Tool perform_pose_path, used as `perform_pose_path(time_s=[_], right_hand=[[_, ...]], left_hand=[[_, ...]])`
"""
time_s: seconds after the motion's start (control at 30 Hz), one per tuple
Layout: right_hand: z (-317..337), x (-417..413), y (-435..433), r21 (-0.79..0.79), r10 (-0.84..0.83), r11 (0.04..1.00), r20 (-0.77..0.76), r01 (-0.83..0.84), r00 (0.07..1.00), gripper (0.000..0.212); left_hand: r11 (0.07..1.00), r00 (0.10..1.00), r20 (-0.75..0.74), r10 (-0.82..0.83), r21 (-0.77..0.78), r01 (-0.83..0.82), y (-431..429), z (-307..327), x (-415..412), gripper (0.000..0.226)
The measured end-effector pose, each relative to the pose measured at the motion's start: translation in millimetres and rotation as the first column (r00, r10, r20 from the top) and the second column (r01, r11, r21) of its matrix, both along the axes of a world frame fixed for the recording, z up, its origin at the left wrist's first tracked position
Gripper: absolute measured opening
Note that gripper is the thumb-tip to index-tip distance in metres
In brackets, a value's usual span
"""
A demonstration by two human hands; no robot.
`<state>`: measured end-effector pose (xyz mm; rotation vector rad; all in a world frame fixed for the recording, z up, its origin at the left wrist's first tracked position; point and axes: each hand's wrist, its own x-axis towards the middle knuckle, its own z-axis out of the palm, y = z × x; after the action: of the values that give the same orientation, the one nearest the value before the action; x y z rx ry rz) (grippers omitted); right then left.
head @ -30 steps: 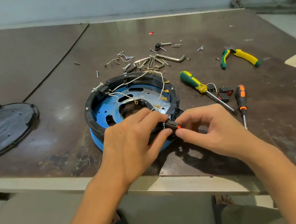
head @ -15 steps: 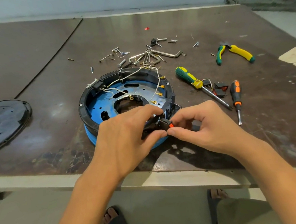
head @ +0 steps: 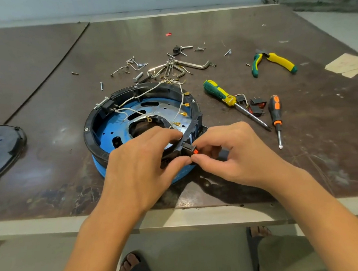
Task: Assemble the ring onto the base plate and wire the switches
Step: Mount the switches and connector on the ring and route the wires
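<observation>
While your left hand (head: 142, 165) grips the black plastic ring (head: 195, 111) atop the blue metal base plate (head: 110, 131), your right hand (head: 236, 154) pinches the small black-and-orange switch (head: 190, 148) at its near rim; probably light and rigid, so hold its sides.

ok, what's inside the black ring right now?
The blue base plate, with white wires ending in brass terminals lying across it. The left hand covers the near side, so what sits there cannot be seen.
</observation>
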<state>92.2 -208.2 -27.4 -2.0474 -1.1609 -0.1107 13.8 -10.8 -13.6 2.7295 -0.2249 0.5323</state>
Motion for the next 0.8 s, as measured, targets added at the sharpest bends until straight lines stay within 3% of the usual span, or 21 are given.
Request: perform_pose_path(time_s=[0.17,0.3,0.5,0.63,0.8], right_hand=[[0,-1,1,-0.052,-0.012,0.999,0.012,0.012,1.000,0.011],[2,-3,6,-0.121,-0.038,0.991,0.110,0.051,0.993,0.020],[-2,-2,9,-0.066,-0.060,0.995,0.160,0.071,0.985,0.018],[-4,0,7,-0.011,-0.105,0.994,0.083,0.106,0.991,0.023],[-8,-3,11,0.005,-0.156,0.988,0.096,0.156,0.983,0.020]], left_hand=[[1.000,1.000,0.006,-0.013,0.015,0.012,1,-2,1,0.040],[1.000,1.000,0.008,-0.019,0.023,0.019,0,-2,0,0.038],[1.000,1.000,-0.002,-0.028,0.009,0.028,2,-2,-1,0.035],[0.999,1.000,0.010,-0.028,-0.017,0.028,0,0,-2,0.036],[0.998,0.999,0.031,-0.018,-0.062,0.020,-4,1,-2,0.033]])
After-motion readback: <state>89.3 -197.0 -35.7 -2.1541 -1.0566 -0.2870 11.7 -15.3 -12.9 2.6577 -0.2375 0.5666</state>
